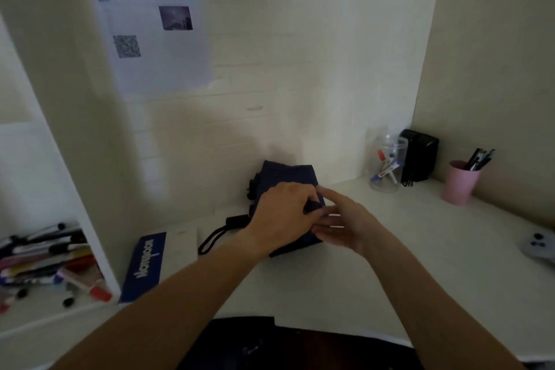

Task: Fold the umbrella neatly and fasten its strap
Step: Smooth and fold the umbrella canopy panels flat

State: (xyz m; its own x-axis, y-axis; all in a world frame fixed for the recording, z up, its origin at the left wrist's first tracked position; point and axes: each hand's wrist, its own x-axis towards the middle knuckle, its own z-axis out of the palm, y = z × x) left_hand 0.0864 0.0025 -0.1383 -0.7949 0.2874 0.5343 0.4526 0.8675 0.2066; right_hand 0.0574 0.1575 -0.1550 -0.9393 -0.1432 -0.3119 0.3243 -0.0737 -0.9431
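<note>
A dark navy folding umbrella (pixel 286 177) lies collapsed on the white desk (pixel 405 264), its canopy bunched and pointing away from me. Its black handle (pixel 235 222) with a looped wrist cord (pixel 210 240) sticks out toward the left. My left hand (pixel 280 219) lies over the middle of the bundle, fingers curled on the fabric and pinching a dark bit that may be the strap. My right hand (pixel 342 224) touches the umbrella's right side, index finger stretched toward the left hand's fingertips. The strap itself is mostly hidden by my hands.
A blue notebook (pixel 145 266) lies left of the umbrella. At the back right stand a clear jar of markers (pixel 387 165), a black box (pixel 419 155) and a pink pen cup (pixel 461 182). A grey controller (pixel 539 245) rests at the right edge. Left shelf holds several pens (pixel 51 261).
</note>
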